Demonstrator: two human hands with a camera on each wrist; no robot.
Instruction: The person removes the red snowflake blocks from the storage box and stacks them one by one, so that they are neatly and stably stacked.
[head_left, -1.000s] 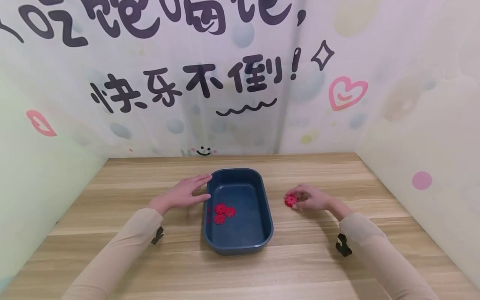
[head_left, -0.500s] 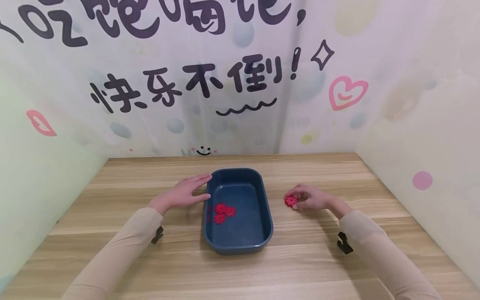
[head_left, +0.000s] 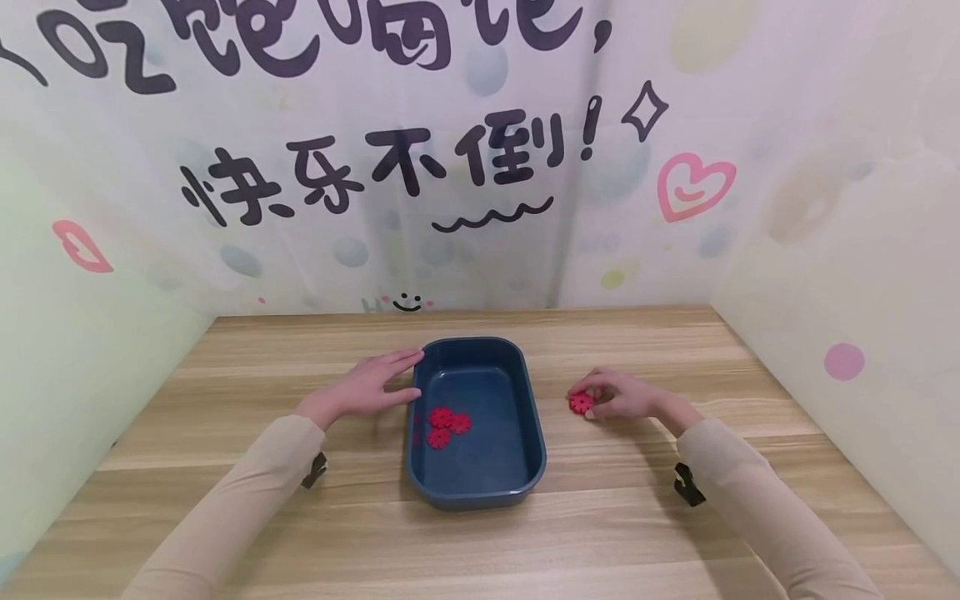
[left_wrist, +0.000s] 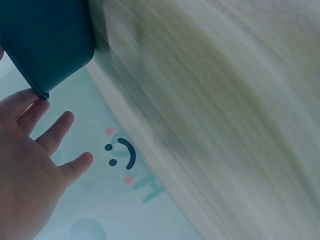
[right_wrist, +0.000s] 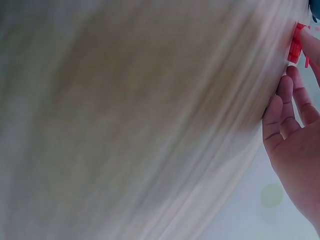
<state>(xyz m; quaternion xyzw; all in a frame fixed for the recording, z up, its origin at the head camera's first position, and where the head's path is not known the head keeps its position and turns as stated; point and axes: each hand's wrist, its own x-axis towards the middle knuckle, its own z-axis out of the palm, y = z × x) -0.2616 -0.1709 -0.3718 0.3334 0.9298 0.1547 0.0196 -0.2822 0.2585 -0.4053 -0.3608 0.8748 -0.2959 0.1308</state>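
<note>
A deep blue rectangular tray (head_left: 491,492) stands mid-table with several red notched plastic discs (head_left: 439,437) lying together in its left part. My left hand (head_left: 366,385) rests with straight, spread fingers against the tray's left rim. The left wrist view shows those fingertips at the blue rim (left_wrist: 42,95). To the right of the tray, my right hand (head_left: 622,395) pinches a red notched disc (head_left: 581,404) low over the table, between thumb and fingers. From the right wrist, red pieces (right_wrist: 295,45) appear stacked by the thumb, while the other fingers curl near the tabletop.
A wood-grain table (head_left: 480,550) lies under both hands. Behind it rises a white printed curtain (head_left: 480,250) with dark lettering, and pale walls (head_left: 847,250) flank the sides. Black wrist devices (head_left: 688,485) sit below the sleeves.
The red disc at my right fingertips has dropped slightly and lies more evenly over the red beneath it. My left hand, the tray and the discs inside keep their places.
</note>
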